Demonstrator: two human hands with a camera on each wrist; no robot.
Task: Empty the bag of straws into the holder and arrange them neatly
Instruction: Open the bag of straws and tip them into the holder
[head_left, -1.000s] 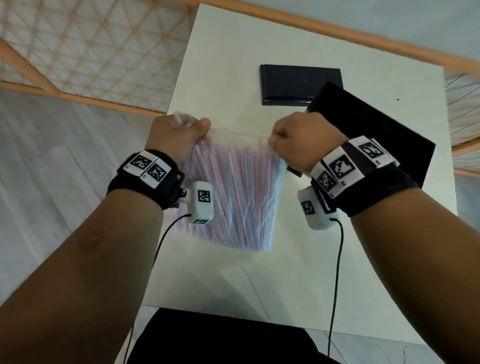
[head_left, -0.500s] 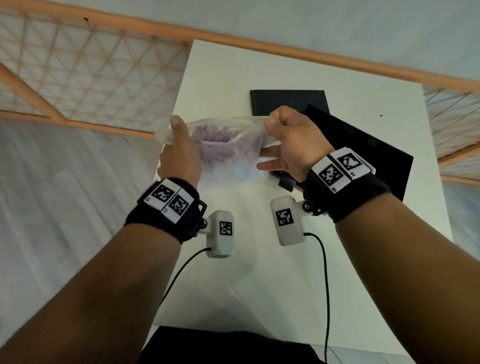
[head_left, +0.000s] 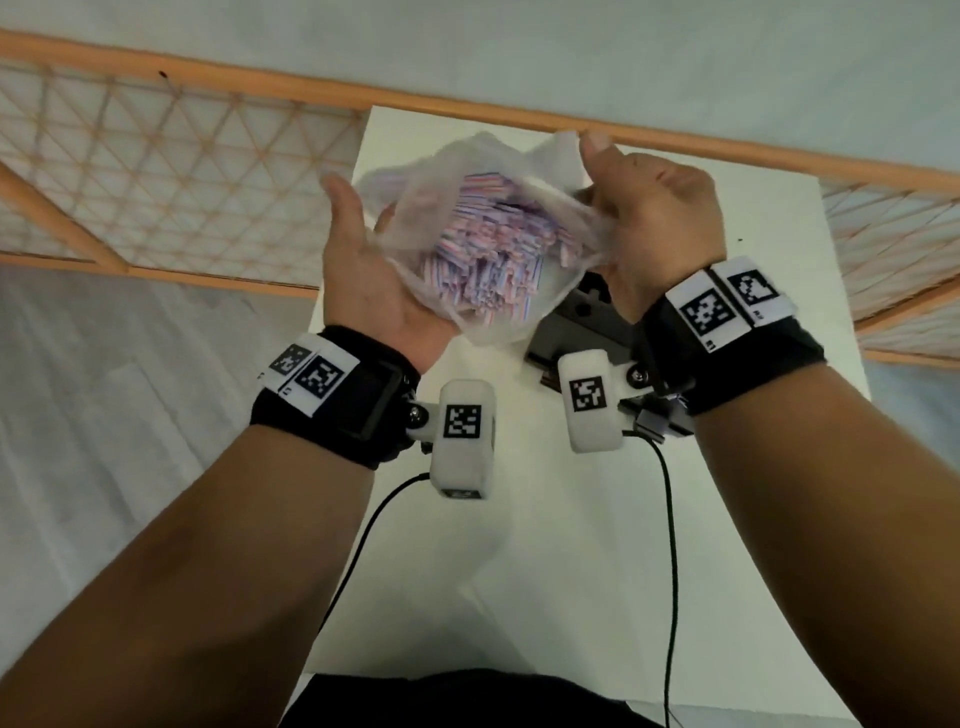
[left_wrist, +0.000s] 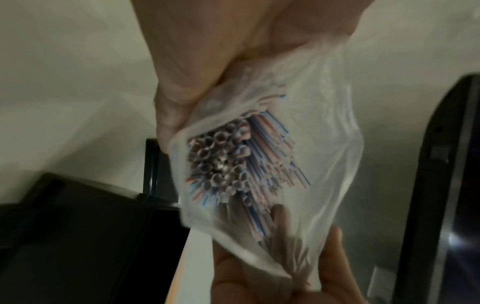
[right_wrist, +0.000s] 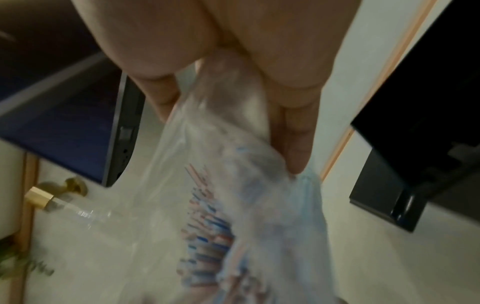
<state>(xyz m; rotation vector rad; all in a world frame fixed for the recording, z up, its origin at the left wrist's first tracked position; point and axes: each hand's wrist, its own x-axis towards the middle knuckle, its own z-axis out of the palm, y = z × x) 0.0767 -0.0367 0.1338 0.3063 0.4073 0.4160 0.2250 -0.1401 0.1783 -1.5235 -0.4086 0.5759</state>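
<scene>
A clear plastic bag (head_left: 498, 325) full of red, white and blue striped straws (head_left: 483, 249) is held up above the white table (head_left: 519, 571), its open mouth toward me. My left hand (head_left: 363, 260) cups and grips the bag's left side, palm up. My right hand (head_left: 654, 208) pinches the bag's right edge with thumb up. In the left wrist view the straws' (left_wrist: 223, 164) open ends show through the bag (left_wrist: 324, 164). In the right wrist view my fingers (right_wrist: 293, 144) clamp the bag's film (right_wrist: 207, 164). The black holder (head_left: 582, 319) lies under my right hand, mostly hidden.
A wooden lattice railing (head_left: 156, 182) runs behind and left of the table. Black boxes show in the left wrist view (left_wrist: 78, 226) and the right wrist view (right_wrist: 415, 144). A brass fitting (right_wrist: 49, 197) sits at the left of the right wrist view.
The bag has gone from lying stretched flat over the table to being lifted and tipped mouth-up. My left hand has turned palm up beneath it; both hands rose and moved farther away.
</scene>
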